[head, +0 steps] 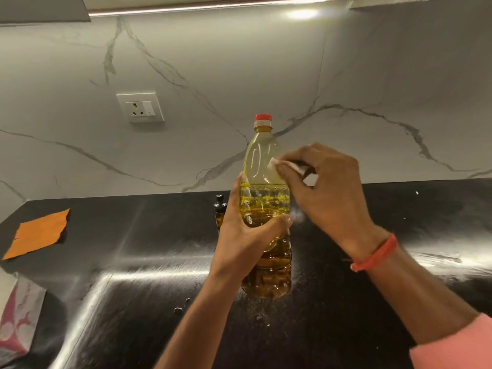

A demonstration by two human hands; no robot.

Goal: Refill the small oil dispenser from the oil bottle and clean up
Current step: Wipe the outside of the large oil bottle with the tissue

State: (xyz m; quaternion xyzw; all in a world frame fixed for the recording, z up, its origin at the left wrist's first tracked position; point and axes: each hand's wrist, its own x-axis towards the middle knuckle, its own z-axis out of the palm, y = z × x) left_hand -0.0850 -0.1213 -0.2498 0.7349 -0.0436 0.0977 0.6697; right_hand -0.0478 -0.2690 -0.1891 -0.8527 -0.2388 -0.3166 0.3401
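Lower right of frame: pink sleeve (452,347) at the edge, right forearm running up toward centre, orange-red wristband (375,253) on the wrist.

Lower left edge: a pink-and-white patterned packet (18,312) on the black countertop (127,302); a few crumbs on the counter at bottom centre.

Centre: oil bottle (266,209) stands upright on the counter, clear plastic, amber oil filling roughly the lower two thirds, red cap (263,118) on. Left hand (245,235) is wrapped around the bottle's middle from the left side, thumb across the front. Right hand (324,187) is curled around a small white wad of tissue (274,164), pinched at the fingertips and pressed against the bottle's upper right shoulder, above the oil line.

Just behind the left hand, left of the bottle: small oil dispenser (220,209), dark with a black top, mostly hidden by the hand. Whether it touches the bottle, cannot tell.

Mid left: orange cloth (37,234) lying flat on the counter, well apart from the bottle.

Far: marble-veined backsplash (239,75), white wall socket (140,107) upper left of centre, under-cabinet light strip (207,8) along the top.
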